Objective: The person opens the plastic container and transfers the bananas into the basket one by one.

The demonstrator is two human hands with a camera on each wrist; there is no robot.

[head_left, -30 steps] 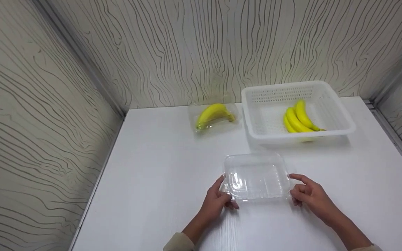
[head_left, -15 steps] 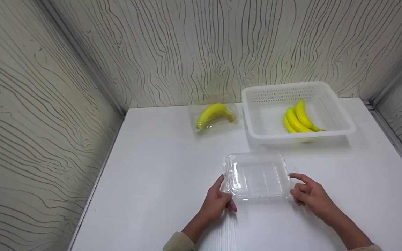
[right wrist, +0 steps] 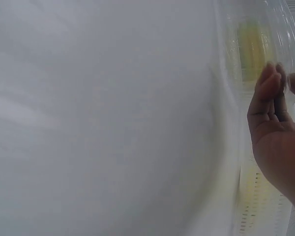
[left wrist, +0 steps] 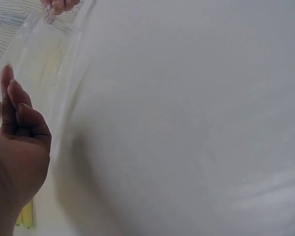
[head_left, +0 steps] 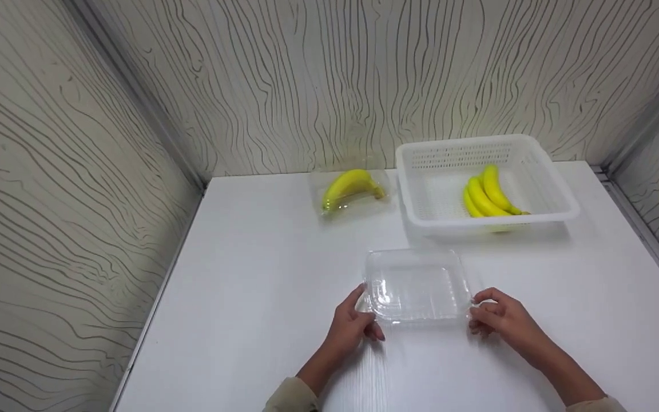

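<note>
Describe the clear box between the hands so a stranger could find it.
On the white table, nearer than the white basket of bananas, a clear plastic box sits between the left hand and right hand. Unlike the far clear box, it holds no banana.
</note>
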